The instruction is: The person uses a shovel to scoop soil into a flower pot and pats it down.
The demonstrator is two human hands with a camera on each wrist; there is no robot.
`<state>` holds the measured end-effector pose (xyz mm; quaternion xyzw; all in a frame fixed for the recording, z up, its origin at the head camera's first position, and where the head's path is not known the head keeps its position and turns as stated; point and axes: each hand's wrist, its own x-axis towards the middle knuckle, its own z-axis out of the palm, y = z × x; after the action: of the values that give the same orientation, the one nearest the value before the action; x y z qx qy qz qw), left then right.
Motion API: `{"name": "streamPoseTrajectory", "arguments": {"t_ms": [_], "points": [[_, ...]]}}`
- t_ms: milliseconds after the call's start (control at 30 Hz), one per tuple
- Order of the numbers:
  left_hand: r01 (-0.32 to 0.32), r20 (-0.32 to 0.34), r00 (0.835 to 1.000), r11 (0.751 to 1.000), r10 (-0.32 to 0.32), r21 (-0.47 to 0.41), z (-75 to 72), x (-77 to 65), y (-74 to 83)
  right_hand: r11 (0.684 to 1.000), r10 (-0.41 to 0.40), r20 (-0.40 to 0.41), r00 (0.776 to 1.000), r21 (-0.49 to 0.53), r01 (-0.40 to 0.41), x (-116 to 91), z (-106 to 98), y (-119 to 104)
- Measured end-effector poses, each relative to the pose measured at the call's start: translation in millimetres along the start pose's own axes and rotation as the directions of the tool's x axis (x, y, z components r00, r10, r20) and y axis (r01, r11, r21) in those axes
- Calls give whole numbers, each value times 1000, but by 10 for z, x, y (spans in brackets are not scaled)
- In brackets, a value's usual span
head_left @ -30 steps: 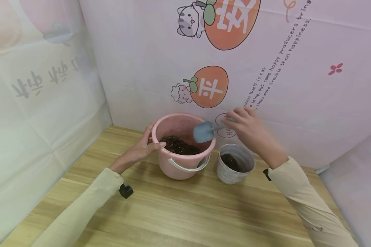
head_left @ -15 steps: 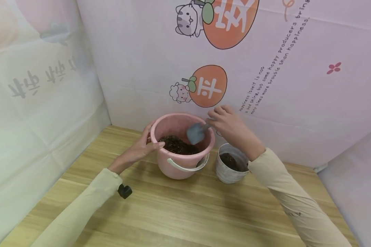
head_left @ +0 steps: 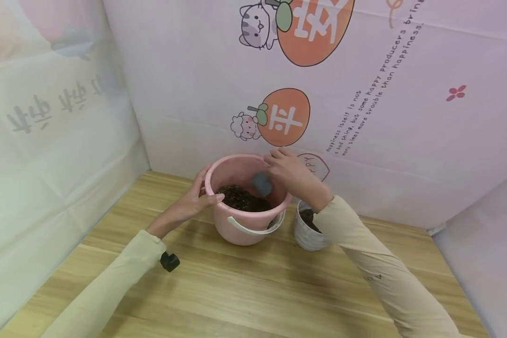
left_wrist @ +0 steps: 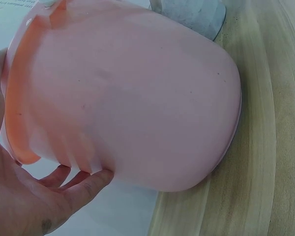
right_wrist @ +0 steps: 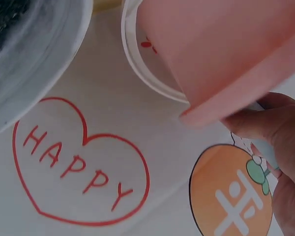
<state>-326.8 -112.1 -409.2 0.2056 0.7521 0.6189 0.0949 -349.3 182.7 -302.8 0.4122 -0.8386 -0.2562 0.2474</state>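
A pink bucket [head_left: 236, 231] with dark soil [head_left: 241, 199] inside stands on the wooden table. My left hand [head_left: 187, 204] grips its left rim, thumb over the edge; in the left wrist view the fingertips [left_wrist: 104, 178] press against the outer wall. Over the bucket's right rim, my right hand [head_left: 295, 174] holds a small blue-grey trowel [head_left: 262, 183] by its handle, which the fingers mostly hide. The blade points down inside the bucket, above the soil's right side. A whitish plant pot [head_left: 307, 236] with some soil stands right of the bucket, partly hidden by my right forearm.
A white bucket handle [head_left: 253, 230] hangs across the bucket's front right side. Behind the table rises a printed white wall cloth [head_left: 186, 94], close to the bucket and pot. Another pale cloth [head_left: 67, 188] borders the left side.
My right hand has moved left and slightly down from above the pot side, bringing the trowel blade further into the bucket. The forearm now covers part of the pot. My left hand stays put.
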Motion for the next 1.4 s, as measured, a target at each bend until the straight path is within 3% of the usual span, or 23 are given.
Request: {"name": "streamPoseTrajectory", "arguments": {"t_ms": [100, 333, 467, 700, 800, 1200, 1400], "points": [[-8, 7, 1000, 1000, 8, -8, 6, -1, -5, 1000, 8, 32, 999, 20, -8, 82, 81, -49], [-7, 6, 1000, 1000, 7, -5, 5, 5, -14, 967, 77, 94, 993, 237, -97, 270, 203, -145], [-1, 2, 1000, 1000, 0, 9, -1, 19, -19, 959, 107, 109, 988, 252, -132, 320, 220, -173], [10, 2, 1000, 1000, -10, 16, -8, 26, -7, 980, 147, 146, 978, 114, -164, 317, 290, -147], [7, 1, 1000, 1000, -7, 17, -10, 22, -7, 979, 159, 172, 972, 101, -178, 296, 330, -109], [28, -8, 1000, 999, -27, 28, -28, 18, -29, 933, 183, 197, 963, 274, -233, 260, 394, -77], [26, -7, 1000, 999, -26, 21, -16, 29, -25, 889, 194, 212, 958, 376, -264, 214, 363, -78]]}}
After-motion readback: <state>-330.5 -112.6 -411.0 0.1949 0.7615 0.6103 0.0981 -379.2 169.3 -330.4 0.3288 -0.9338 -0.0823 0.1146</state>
